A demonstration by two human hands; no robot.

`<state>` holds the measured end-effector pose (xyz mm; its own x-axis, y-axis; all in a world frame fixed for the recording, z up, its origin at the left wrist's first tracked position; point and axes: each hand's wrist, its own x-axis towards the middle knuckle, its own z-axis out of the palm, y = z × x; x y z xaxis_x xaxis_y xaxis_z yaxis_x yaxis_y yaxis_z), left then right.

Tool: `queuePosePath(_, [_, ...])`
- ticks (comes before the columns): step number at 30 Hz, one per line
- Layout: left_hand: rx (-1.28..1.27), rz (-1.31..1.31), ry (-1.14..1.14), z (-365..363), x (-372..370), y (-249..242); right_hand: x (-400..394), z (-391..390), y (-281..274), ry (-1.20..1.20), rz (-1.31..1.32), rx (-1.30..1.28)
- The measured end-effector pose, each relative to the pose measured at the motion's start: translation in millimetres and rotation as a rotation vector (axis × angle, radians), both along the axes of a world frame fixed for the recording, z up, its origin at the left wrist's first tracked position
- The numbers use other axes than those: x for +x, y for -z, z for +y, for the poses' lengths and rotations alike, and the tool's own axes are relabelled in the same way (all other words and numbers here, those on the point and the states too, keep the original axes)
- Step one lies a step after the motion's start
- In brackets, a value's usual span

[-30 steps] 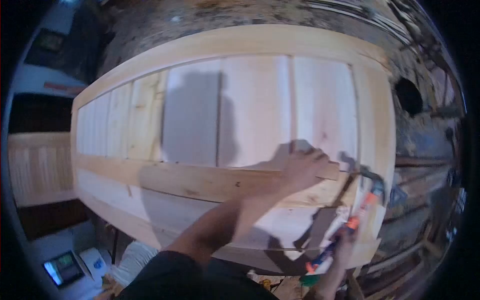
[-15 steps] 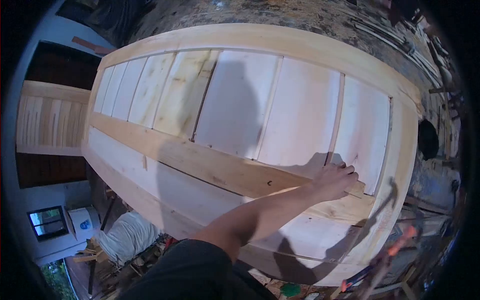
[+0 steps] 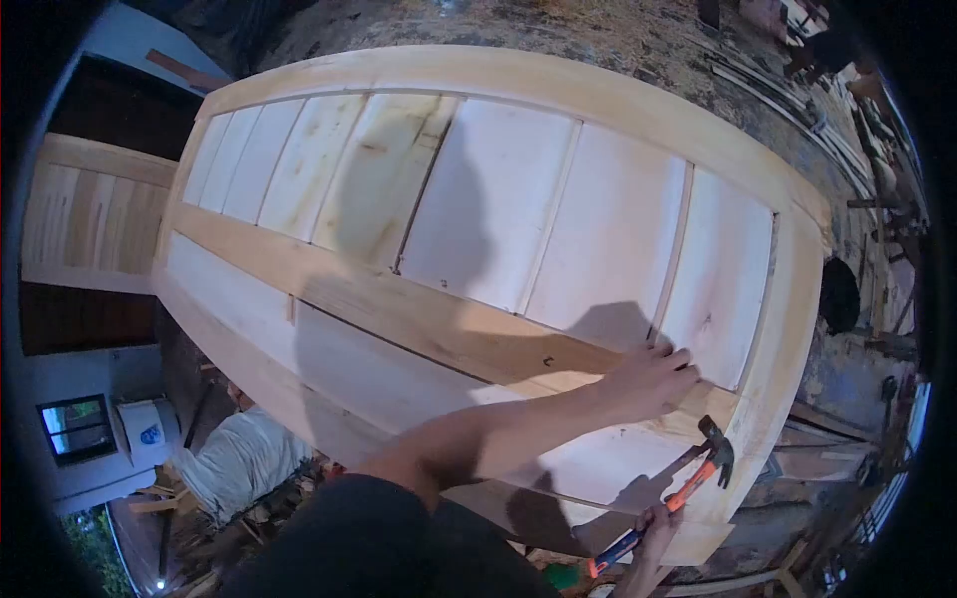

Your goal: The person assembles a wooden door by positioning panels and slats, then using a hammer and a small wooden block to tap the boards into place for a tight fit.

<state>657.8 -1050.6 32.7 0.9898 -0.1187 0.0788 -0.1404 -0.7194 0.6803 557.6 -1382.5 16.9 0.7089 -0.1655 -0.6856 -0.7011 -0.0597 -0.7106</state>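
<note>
A large pale wooden door panel (image 3: 618, 224) with framed boards lies in front of me. My left hand (image 3: 653, 381) rests on its middle rail (image 3: 429, 324), near the right end, fingers curled at the foot of a dark seam between two boards. Whatever its fingertips pinch, if anything, is hidden. Below and to the right, my right hand (image 3: 658, 526) grips a claw hammer (image 3: 695, 485) by its orange and blue handle. The hammer's dark head points up, just above the panel's lower right part, apart from my left hand.
Another slatted wooden panel (image 3: 100, 214) stands against the wall at left. A pale cloth-like bundle (image 3: 239, 463) and wood scraps lie at lower left. Long thin strips (image 3: 788, 110) lie on the littered floor at upper right. A small dark mark (image 3: 547, 361) shows on the rail.
The hammer, blurred and lower right before, has come left and up, sharp now over the panel's corner. My left hand stays at the same seam. The view has shifted slightly.
</note>
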Motion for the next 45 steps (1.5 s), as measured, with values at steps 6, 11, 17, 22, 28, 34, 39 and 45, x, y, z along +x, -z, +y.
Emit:
queuePosePath(6, [0.084,0.246,-0.025,94,-177,9,-54,25,11,-0.329,0.048,-0.035])
queuePosePath(11, [0.265,0.524,-0.275,157,-310,10,-58,82,7,-0.744,-0.431,-0.504])
queuePosePath(17, [0.28,0.415,-0.342,188,-361,11,-17,267,-20,-0.987,-0.893,-0.554])
queuePosePath(22, [0.3,0.294,-0.34,190,-372,20,-64,331,8,-1.508,-0.92,-0.322])
queuePosePath(28, [0.176,0.409,-0.31,192,-376,15,-67,215,11,-0.801,-0.85,-0.912])
queuePosePath(34, [-0.084,0.562,-0.141,228,-373,-1,-99,101,49,-0.703,-0.449,-1.083])
queuePosePath(39, [0.057,0.679,-0.11,365,-447,-27,-147,172,-13,-0.498,-0.088,-0.856])
queuePosePath(45, [0.403,0.469,-0.388,572,-601,-12,-315,347,27,-0.672,-0.463,-0.8])
